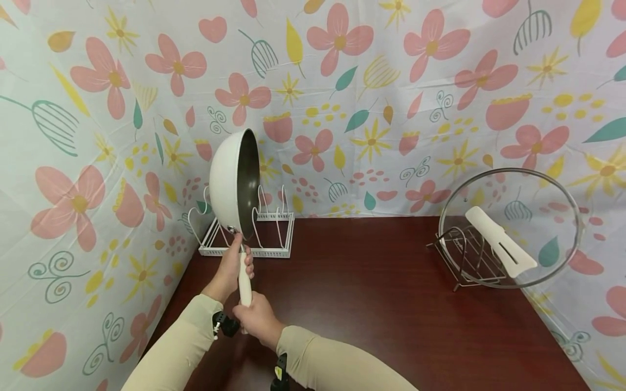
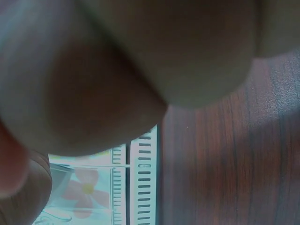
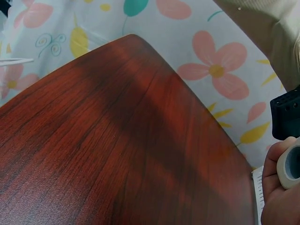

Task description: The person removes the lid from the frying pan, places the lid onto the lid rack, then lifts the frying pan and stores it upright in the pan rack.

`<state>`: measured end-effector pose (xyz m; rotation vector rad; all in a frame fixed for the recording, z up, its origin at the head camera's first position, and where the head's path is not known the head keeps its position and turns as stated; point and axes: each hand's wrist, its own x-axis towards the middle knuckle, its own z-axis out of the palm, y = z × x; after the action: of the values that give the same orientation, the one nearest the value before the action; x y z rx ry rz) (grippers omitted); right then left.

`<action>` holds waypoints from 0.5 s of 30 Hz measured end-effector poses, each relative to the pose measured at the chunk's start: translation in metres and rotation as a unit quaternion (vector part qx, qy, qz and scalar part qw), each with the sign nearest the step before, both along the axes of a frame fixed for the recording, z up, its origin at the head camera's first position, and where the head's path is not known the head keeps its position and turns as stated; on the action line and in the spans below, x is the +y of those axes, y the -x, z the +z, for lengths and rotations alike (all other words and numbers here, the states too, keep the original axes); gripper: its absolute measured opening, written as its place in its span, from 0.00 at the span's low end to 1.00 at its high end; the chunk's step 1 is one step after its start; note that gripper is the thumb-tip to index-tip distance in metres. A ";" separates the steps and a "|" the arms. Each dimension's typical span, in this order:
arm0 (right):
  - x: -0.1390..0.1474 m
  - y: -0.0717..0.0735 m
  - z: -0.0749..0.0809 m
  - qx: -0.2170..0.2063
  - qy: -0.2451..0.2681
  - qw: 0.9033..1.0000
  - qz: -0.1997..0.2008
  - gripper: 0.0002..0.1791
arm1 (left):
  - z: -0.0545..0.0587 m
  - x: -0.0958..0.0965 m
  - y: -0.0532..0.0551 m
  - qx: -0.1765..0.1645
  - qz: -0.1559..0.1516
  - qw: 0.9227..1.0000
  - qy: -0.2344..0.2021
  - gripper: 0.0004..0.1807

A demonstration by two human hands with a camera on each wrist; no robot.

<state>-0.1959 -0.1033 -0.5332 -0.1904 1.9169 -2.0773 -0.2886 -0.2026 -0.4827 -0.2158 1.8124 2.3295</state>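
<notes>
A deep pan (image 1: 224, 182), white outside and dark inside, stands on its side above and partly within the white wire rack (image 1: 266, 253). Whether it touches the rack I cannot tell. My left hand (image 1: 229, 274) grips the upper part of its white handle (image 1: 245, 285), thumb up near the pan's wall. Lower down, my right hand (image 1: 261, 320) holds the handle's end. Close to the lens in the left wrist view, blurred fingers (image 2: 201, 56) cover the top. The handle's round, hollow end (image 3: 289, 166) shows at the right edge of the right wrist view, with fingers around it.
On the right of the dark wooden table (image 1: 362, 282), a glass lid (image 1: 552, 239) with a white handle leans in a small metal wire rack (image 1: 457, 258). A flowered cloth (image 1: 342, 152) hangs behind the table and along its sides.
</notes>
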 end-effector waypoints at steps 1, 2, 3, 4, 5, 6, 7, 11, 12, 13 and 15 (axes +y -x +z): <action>0.000 0.000 -0.001 0.001 -0.003 1.000 0.000 0.04 | -0.001 0.000 0.000 -0.001 0.002 1.000 0.001 0.33; 0.000 0.000 -0.001 0.000 -0.004 1.000 -0.002 0.04 | -0.001 0.001 0.000 -0.002 0.005 1.000 0.001 0.33; 0.000 0.000 -0.001 0.000 -0.005 1.000 -0.003 0.04 | -0.002 0.001 0.000 -0.002 0.006 1.000 0.001 0.34; -0.001 0.000 -0.002 -0.002 -0.004 1.000 -0.003 0.04 | -0.003 0.001 0.000 -0.003 0.008 1.000 0.001 0.34; -0.001 0.000 -0.003 -0.003 -0.004 1.000 -0.003 0.04 | -0.004 0.001 0.000 -0.005 0.009 1.000 0.001 0.34; -0.001 0.000 -0.004 -0.002 -0.003 1.000 -0.002 0.05 | -0.005 0.001 0.000 -0.006 0.011 1.000 0.002 0.34; -0.001 0.000 -0.004 -0.003 -0.002 1.000 -0.002 0.05 | -0.005 0.001 -0.001 -0.007 0.012 1.000 0.003 0.34; 0.000 0.000 -0.005 0.001 0.000 1.000 0.000 0.05 | -0.007 0.001 -0.001 -0.008 0.019 1.000 0.007 0.35; 0.000 -0.001 -0.004 0.002 0.001 1.000 0.001 0.05 | -0.007 0.002 -0.001 -0.008 0.021 1.000 0.008 0.35; 0.000 -0.001 -0.004 0.001 0.002 1.000 -0.001 0.06 | -0.007 0.002 -0.001 -0.008 0.021 1.000 0.009 0.35; 0.000 -0.001 -0.003 0.000 0.004 1.000 -0.002 0.06 | -0.008 0.002 0.000 -0.011 0.023 1.000 0.009 0.35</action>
<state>-0.1948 -0.1033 -0.5362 -0.1881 1.9116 -2.0874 -0.2884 -0.2004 -0.4905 -0.2873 1.8375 2.3335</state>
